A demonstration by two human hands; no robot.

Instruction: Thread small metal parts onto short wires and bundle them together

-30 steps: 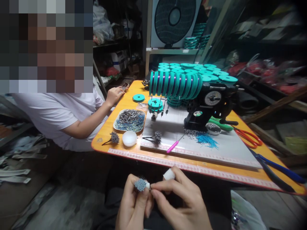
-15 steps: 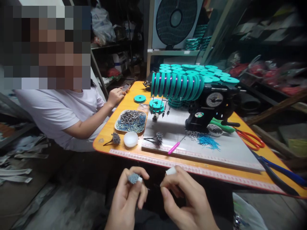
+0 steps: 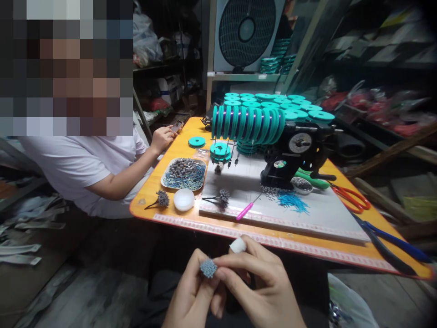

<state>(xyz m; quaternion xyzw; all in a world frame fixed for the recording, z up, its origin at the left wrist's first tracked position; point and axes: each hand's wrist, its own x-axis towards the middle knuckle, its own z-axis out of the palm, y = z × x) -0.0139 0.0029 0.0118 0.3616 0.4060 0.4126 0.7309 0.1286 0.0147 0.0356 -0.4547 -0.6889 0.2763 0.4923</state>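
Both hands are back together since 0.5 s ago, right hand [image 3: 262,291] closing the gap onto the small grey-blue bristly bead cluster [image 3: 208,268]. Orange rectangular table [image 3: 177,150] is sitting ahead, carrying a black winding machine with teal plastic discs [image 3: 290,150], then an oval tray of grey and blue beads [image 3: 184,173], then a white round lid [image 3: 184,199]. Left hand [image 3: 189,300] is pinching the cluster below the table edge; right fingertips are gripping its side. White tape is wrapping 1 right fingertip [image 3: 238,245].
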